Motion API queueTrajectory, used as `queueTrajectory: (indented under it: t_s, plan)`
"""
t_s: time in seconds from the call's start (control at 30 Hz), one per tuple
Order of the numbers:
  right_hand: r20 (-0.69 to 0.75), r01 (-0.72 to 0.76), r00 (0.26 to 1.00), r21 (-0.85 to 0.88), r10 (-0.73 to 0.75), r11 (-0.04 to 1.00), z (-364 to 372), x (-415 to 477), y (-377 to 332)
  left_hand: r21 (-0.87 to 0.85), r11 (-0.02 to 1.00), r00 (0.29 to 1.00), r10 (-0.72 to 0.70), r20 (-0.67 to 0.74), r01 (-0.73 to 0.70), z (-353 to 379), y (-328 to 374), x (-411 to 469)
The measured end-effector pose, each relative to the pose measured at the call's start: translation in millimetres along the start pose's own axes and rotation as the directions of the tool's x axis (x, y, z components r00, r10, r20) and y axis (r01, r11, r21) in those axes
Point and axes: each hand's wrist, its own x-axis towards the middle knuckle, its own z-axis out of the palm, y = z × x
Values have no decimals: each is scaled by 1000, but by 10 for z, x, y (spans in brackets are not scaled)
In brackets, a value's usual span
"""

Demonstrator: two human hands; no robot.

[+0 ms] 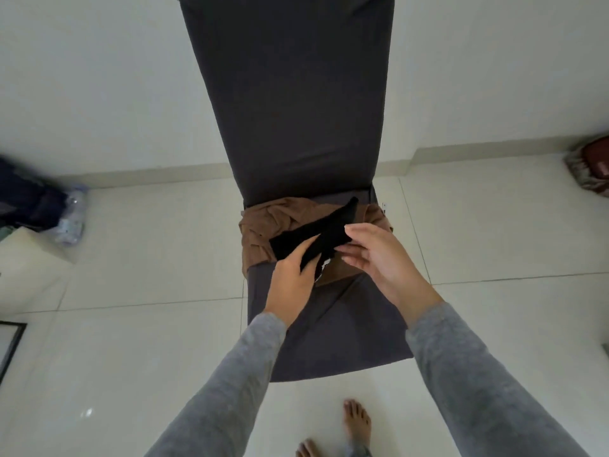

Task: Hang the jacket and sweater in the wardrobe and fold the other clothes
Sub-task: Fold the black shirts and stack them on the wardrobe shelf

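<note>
**Black garment held over the chair seat**

At the left edge of the frame a dark bag (23,199) lies on the tiled floor, with one wrapped pack of plastic bottles (72,212) just beside it.

In the middle stands one chair (296,94) in a dark grey cover. One brown garment (263,222) is bunched at the back of its seat. Above it, at the centre of the frame, is one black garment (313,235), a narrow, plain strip of soft cloth running slantwise up to the right.

The left hand (290,285) holds its lower end, the fingers curled into the cloth, which hangs over them. The right hand (379,255) pinches the cloth's right edge with bent fingertips, the other fingers loosely curled. Both sleeves are grey.

Two bare feet (357,420) show at the bottom. At the right edge lies one brownish cushion-like thing (590,169), blurred.
</note>
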Motion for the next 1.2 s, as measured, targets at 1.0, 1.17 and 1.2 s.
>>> queueTrajectory:
  t_s: [1.0, 1.17, 1.2]
  plan:
    - [-115, 9, 986, 753, 117, 658, 26, -838, -45, -832, 391, 897, -361, 254, 393, -889, 1186, -451]
    - [-182, 220, 975, 675, -131, 704, -157, -1197, -756, -940, 130, 937, -196, 288, 317, -909, 1425, -637]
    - [-180, 238, 971, 662, -158, 710, -185, -1258, -866, -955, 65, 946, -172, 275, 290, -882, 1467, -666]
